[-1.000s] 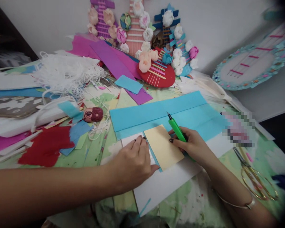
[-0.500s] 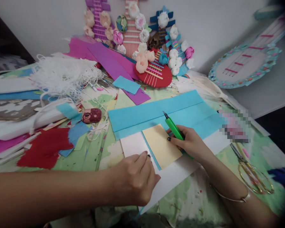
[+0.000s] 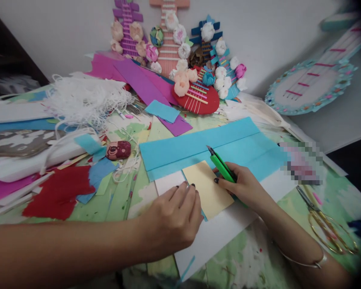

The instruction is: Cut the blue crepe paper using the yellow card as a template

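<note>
My right hand (image 3: 239, 182) is closed around a green utility knife (image 3: 222, 166), its blade tip pointing up and away over blue paper. Beneath that hand lies a pale yellow card (image 3: 212, 194), resting on a white sheet (image 3: 219, 237). My left hand (image 3: 176, 212) is closed at the card's left edge, its fingertips bent together. What those fingers hold, if anything, is hidden. A thin blue edge shows beside the card. The folded blue paper (image 3: 174, 150) stretches across the far side of the white sheet.
Gold-handled scissors (image 3: 321, 220) lie at right. At left are red paper scraps (image 3: 60, 190), a dark red patterned object (image 3: 118, 149) and tangled white string (image 3: 87, 98). Decorated paper instruments (image 3: 195, 94) lean against the wall behind purple strips (image 3: 150, 90).
My left hand has shifted slightly up along the yellow card, its fingers now covering more of the card's left edge. The right hand keeps the knife in nearly the same place. The view has tilted slightly.
</note>
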`<state>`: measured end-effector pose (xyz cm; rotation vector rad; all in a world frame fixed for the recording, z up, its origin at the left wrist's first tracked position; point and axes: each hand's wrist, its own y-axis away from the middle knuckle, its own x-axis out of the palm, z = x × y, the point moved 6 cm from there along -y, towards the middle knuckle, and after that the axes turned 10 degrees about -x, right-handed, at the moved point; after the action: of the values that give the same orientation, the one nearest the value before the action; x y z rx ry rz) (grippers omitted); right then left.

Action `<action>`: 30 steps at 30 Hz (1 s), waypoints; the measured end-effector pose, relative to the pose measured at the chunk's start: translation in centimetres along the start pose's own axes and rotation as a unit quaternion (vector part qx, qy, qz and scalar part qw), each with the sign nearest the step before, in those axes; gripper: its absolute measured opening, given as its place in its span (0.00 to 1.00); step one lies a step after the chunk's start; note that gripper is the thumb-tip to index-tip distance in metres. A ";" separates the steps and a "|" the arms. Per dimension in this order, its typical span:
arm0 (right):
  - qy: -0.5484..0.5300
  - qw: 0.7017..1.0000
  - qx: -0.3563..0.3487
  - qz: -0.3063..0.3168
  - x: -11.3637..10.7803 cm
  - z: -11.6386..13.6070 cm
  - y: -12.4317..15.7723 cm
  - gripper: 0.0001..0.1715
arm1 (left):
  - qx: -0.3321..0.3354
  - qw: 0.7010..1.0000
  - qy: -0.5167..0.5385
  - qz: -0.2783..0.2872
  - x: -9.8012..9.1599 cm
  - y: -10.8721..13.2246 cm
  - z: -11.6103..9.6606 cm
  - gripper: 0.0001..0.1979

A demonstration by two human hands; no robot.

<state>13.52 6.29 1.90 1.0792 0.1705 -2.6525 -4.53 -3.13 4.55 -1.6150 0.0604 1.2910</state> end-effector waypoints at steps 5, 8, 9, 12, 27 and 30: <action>0.016 1.000 0.001 0.008 0.2 0.0 -0.1 0.18 | -0.075 0.990 0.008 0.122 1.8 -0.1 1.0 0.27; 0.031 0.999 -0.007 0.007 0.3 -0.1 -0.1 0.18 | -0.076 0.988 0.009 0.131 1.9 0.0 1.1 0.28; 0.034 0.999 -0.009 0.006 0.3 -0.1 -0.1 0.18 | -0.070 0.990 0.010 0.126 1.8 0.0 1.0 0.28; 0.040 0.999 -0.007 0.003 0.3 -0.3 -0.1 0.18 | -0.047 0.994 0.007 0.101 1.5 0.0 0.7 0.24; 0.010 1.000 0.003 0.001 0.3 -0.5 0.0 0.17 | 0.004 0.998 0.057 0.032 0.8 -0.4 0.4 0.17; 0.004 1.000 0.007 0.005 0.4 -0.5 0.0 0.16 | -0.034 0.996 0.060 0.057 1.0 -0.4 0.8 0.19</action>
<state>13.62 6.35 1.27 1.0931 0.1492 -2.6446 -4.43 -1.89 4.15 -1.7681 0.1881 1.2934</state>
